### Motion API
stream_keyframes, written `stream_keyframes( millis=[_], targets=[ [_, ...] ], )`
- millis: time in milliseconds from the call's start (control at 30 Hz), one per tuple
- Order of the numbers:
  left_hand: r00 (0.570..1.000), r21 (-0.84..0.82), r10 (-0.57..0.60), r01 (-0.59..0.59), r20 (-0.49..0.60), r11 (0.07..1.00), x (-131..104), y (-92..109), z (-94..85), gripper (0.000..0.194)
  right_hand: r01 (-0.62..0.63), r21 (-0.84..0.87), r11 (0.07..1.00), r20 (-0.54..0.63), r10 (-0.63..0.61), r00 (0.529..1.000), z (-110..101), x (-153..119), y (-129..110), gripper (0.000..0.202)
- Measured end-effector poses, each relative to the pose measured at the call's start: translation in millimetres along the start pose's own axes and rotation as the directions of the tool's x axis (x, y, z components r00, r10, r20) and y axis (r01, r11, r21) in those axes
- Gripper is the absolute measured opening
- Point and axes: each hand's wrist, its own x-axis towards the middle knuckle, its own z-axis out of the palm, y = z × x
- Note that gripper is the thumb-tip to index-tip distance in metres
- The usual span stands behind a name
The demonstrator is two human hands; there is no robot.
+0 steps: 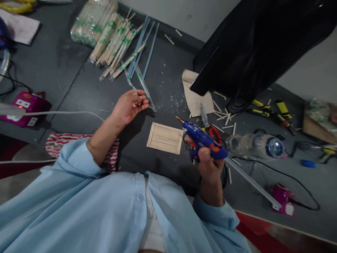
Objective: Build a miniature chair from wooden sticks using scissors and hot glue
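My right hand [210,165] is wrapped round a blue hot glue gun [201,137], its nozzle pointing up and left. A long clear glue stick [250,181] sticks out of the gun's back end. My left hand [130,107] is closed on several short wooden stick pieces [137,100], partly hidden by the fingers. Between my hands a rectangular panel of thin wooden sticks [165,138], with a raised border, lies flat on the dark table. The nozzle is above the panel's upper right corner, apart from it. An empty chopstick wrapper [144,86] lies beside my left fingertips.
Wrapped chopsticks [116,45] and blue-grey strips [151,49] lie at the back left. Red-handled scissors [214,135], a plastic bottle [254,147] and cut stick pieces are at right. A black screen [252,42] overhangs the back. Purple power boxes [25,109] trail cables.
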Motion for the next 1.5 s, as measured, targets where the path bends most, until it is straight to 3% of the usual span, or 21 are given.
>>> stream_keyframes(
  millis=[100,233,400,767,1500],
  targets=[
    [1.000,0.018,0.012,-0.013,0.027,1.000,-2,2,0.5,0.018,-0.046,0.035,0.998,-0.084,0.049,0.995,-10,-7,1,0.036],
    [0.999,0.041,-0.002,0.001,0.039,0.999,-8,7,4.0,0.010,-0.171,-0.050,0.984,-0.161,0.161,0.974,-19,-15,6,0.037],
    [0.999,0.075,-0.029,0.027,0.025,0.997,-14,9,8.4,0.008,-0.262,-0.104,0.959,-0.212,0.236,0.948,-15,-25,17,0.039],
    [0.999,0.103,-0.042,0.040,0.023,0.994,-15,9,8.3,0.008,-0.282,-0.033,0.959,-0.258,0.264,0.929,2,-26,32,0.042],
    [0.998,0.101,-0.048,0.044,0.033,0.994,-16,9,8.9,0.014,-0.287,-0.078,0.955,-0.271,0.256,0.928,2,-28,32,0.040]
  ],
)
